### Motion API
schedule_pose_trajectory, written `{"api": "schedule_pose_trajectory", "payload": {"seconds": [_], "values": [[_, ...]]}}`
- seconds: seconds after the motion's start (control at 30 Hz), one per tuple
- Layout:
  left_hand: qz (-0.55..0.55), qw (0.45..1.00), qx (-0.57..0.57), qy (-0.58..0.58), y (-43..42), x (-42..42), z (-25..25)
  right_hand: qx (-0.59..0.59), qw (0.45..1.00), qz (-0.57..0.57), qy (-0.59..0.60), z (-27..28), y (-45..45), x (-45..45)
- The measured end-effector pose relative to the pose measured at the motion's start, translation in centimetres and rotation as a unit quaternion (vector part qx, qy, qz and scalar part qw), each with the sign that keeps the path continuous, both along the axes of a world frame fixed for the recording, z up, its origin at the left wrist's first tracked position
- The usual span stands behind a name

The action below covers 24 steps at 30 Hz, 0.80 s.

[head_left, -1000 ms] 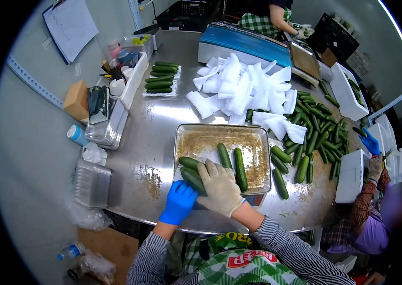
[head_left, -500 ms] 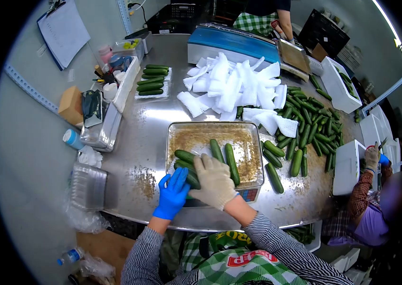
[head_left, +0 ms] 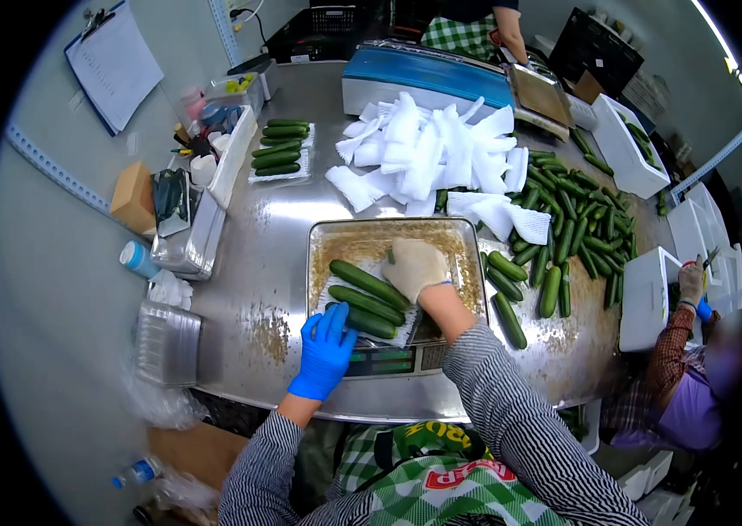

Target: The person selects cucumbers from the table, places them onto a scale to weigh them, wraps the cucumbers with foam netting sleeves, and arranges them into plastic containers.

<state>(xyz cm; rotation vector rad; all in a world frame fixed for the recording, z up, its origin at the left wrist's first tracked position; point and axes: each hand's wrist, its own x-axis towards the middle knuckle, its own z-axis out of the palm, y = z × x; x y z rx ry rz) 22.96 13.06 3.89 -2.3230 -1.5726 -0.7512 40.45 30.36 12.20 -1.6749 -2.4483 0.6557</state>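
Three cucumbers [head_left: 367, 303] lie side by side on a white foam net [head_left: 408, 326] in a clear packing tray, inside a stained metal tray [head_left: 327, 230]. My left hand [head_left: 325, 352], in a blue glove, rests its outstretched fingers against the left end of the nearest cucumber. To the right of the row, my right hand [head_left: 417, 270], in a beige glove, is closed over a cucumber. Only a small green tip shows beside its fingers; the palm hides the rest. Under the metal tray a scale's display [head_left: 381, 361] shows at the front.
A cucumber pile [head_left: 577, 219] covers the table's right side. White foam nets [head_left: 432, 149] are heaped before a blue-topped machine [head_left: 428, 74]. Packed cucumbers [head_left: 281, 149] lie back left. Clear trays [head_left: 167, 342] are stacked left. Co-workers [head_left: 674, 377] stand right and at the back.
My right hand has left the row of cucumbers, moved up and right, and closed over a loose cucumber. The row is uncovered now. My left hand stays near the row's front left.
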Motion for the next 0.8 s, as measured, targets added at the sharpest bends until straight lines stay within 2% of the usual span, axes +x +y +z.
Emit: {"api": "schedule_pose_trajectory", "payload": {"seconds": [0.07, 0.13, 0.2, 0.27, 0.33, 0.4, 0.43, 0.57, 0.67, 0.8], "values": [[-0.005, 1.0, 0.0, -0.002, 0.3, -0.1, 0.1, -0.001, 0.995, -0.021, 0.102, 0.2, 1.0, 1.2], [-0.005, 1.0, 0.01, -0.003, 1.0, 0.1, 0.0, -0.034, 0.955, -0.097, 0.278, 1.1, 1.3, 3.2], [-0.007, 1.0, 0.001, -0.008, 1.4, 0.3, -0.1, -0.057, 0.883, -0.131, 0.448, 0.9, 1.6, 5.1], [-0.013, 1.0, -0.02, -0.01, 2.1, 0.5, 0.1, -0.061, 0.796, -0.183, 0.575, 0.5, 1.8, 6.5], [-0.014, 0.999, -0.041, -0.016, 2.6, 0.7, 0.1, -0.036, 0.71, -0.179, 0.68, -0.2, 2.5, 7.5], [-0.016, 0.998, -0.058, -0.022, 2.9, 0.9, 0.6, -0.061, 0.655, -0.186, 0.729, -0.3, 2.6, 8.3], [-0.018, 0.997, -0.069, -0.017, 3.0, 0.9, 1.1, -0.067, 0.659, -0.207, 0.72, -0.2, 2.4, 8.4], [-0.072, 0.975, -0.105, -0.182, 2.6, 0.0, 3.6, -0.09, 0.666, -0.266, 0.691, 0.1, 1.7, 8.7], [-0.017, 0.966, -0.126, -0.225, 4.5, -1.2, 3.7, -0.086, 0.672, -0.282, 0.679, 0.1, 1.3, 8.5], [0.053, 0.989, -0.083, -0.108, 9.1, 0.4, 7.6, -0.085, 0.684, -0.285, 0.666, 0.5, 0.3, 9.1]]}}
